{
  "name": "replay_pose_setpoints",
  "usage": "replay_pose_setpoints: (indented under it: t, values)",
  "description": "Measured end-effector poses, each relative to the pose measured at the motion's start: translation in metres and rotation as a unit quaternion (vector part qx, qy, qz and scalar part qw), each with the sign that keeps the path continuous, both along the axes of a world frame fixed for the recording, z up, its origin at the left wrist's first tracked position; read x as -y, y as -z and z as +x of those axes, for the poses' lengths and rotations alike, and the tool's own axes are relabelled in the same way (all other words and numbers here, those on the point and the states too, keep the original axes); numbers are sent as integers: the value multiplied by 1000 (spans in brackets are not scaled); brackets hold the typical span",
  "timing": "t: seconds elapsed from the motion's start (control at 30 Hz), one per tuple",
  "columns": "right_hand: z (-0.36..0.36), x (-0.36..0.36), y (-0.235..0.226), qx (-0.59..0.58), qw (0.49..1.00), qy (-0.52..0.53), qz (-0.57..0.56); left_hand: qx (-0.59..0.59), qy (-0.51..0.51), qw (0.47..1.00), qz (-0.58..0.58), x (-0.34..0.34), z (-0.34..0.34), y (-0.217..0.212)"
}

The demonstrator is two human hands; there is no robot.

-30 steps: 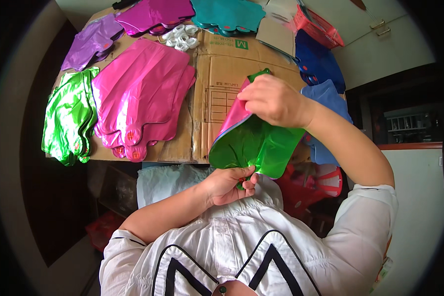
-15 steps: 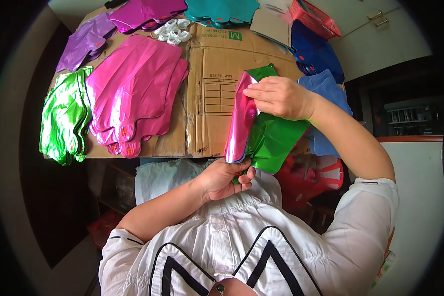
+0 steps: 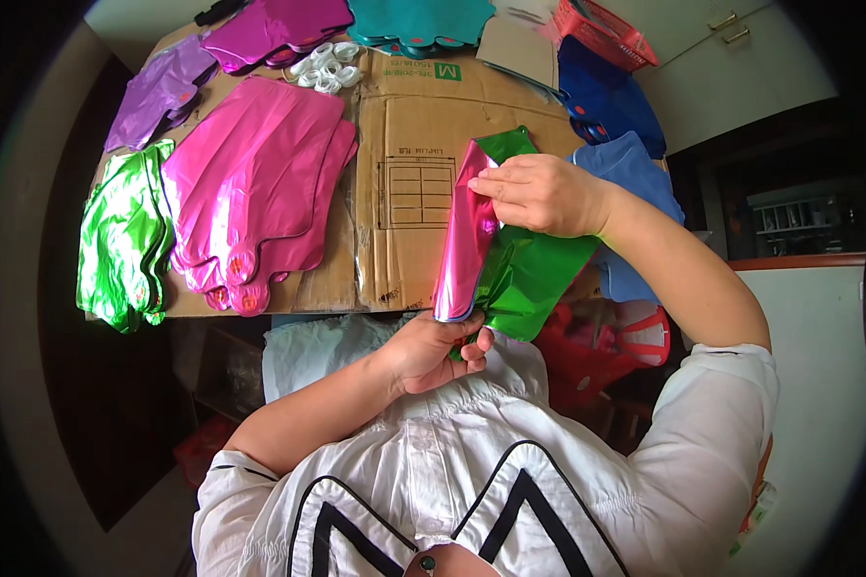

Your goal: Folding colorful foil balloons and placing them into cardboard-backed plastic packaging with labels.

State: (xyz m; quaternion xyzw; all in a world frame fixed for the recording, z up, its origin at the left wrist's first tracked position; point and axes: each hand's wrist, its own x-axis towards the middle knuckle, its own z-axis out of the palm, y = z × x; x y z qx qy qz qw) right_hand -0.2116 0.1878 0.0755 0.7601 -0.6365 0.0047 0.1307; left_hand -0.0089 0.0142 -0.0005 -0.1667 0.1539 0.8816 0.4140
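Note:
My left hand [image 3: 435,348] pinches the lower end of a flat pink foil balloon [image 3: 464,236] and a green foil balloon [image 3: 534,274] held together in front of my chest. My right hand [image 3: 541,194] grips their upper end, fingers curled over the pink balloon's top edge. The pink one lies in front, turned nearly edge-on, with the green one behind it. Both hang above the near edge of a flattened cardboard sheet [image 3: 419,173].
On the cardboard lie a stack of pink foil balloons [image 3: 250,183], green ones [image 3: 120,236] at the left edge, purple ones [image 3: 159,87], magenta ones [image 3: 279,24], teal ones [image 3: 419,19], blue ones [image 3: 606,101] and white plastic rings [image 3: 322,62]. A red basket [image 3: 601,29] stands far right.
The pink balloon has swung round in front of the green one, from a sliver at its left edge to a long upright strip. My right hand moved slightly right with it.

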Motion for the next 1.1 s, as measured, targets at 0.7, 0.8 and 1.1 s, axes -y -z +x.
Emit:
replay_pose_setpoints:
  t: [0.7,0.8,1.1]
  values:
    - [-8,34,-6,-7,998,-58,-31,-21,-75,996,-51,-11,13,-10]
    - [-12,49,-5,-3,996,-86,-24,-11,-108,992,-68,-16,15,-15]
    - [-11,49,0,15,995,-99,-16,53,-106,992,-53,-12,10,-19]
